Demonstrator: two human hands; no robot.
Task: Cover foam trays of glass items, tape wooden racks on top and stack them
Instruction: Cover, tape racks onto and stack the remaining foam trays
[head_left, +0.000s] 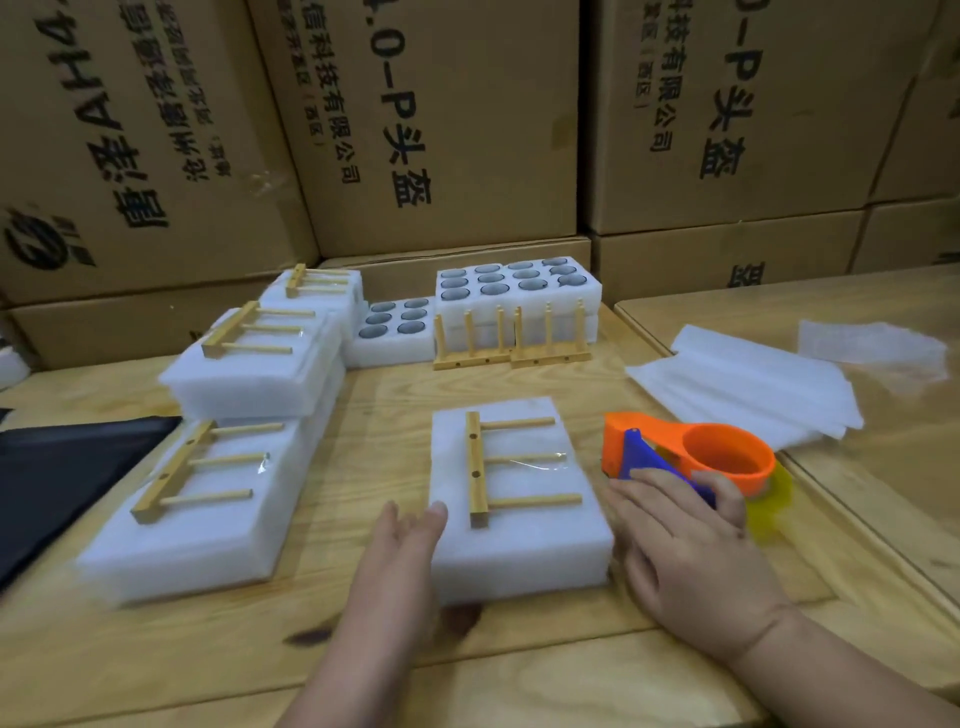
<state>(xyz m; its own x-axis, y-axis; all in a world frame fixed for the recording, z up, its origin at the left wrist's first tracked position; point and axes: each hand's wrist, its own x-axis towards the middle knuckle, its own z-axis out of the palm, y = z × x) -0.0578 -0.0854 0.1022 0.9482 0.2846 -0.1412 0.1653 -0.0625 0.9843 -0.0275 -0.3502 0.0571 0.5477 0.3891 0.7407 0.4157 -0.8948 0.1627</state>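
Left hand (410, 540): bare, no glove, ring or watch seen | Right hand (691, 561): bare, no glove or ring; crease across wrist | Forearms: both bare to frame edge, no sleeve in view | Nails: short, unpainted

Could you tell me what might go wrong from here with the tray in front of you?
Only one clear tape strip seems to cross the wooden rack, so it may slide when the covered foam tray is lifted. The left stack already sits skewed; adding another could tip it.
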